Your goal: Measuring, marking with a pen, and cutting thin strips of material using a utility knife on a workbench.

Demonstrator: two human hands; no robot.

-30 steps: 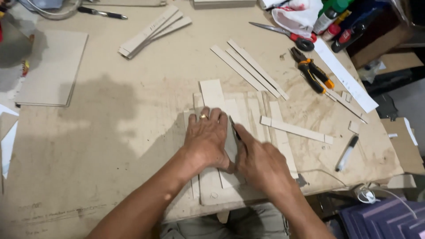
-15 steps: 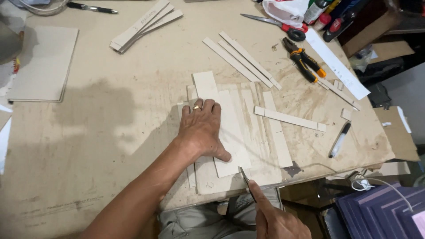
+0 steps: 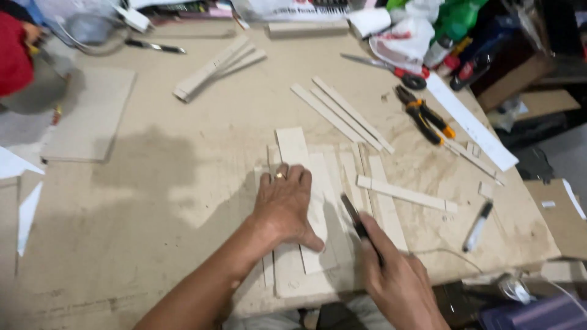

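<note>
The left hand (image 3: 286, 205) is pressed flat, fingers spread, on a pale board strip (image 3: 304, 183) that is laid lengthwise over a wider pale sheet (image 3: 342, 256) at the near edge of the counter (image 3: 183, 183). A dark-handled knife (image 3: 358, 223) is gripped in the closed right hand (image 3: 400, 284), its tip set on the sheet just beside the strip's right edge. To the right, a thin strip (image 3: 406, 194) is seen lying crosswise over two others, with a marker pen (image 3: 477, 226) near it. Farther back, orange-handled pliers (image 3: 425, 115), scissors (image 3: 385, 68) and a white ruler (image 3: 471, 125) are laid out, and a stack of strips (image 3: 217, 66) is seen at the back left.
</note>
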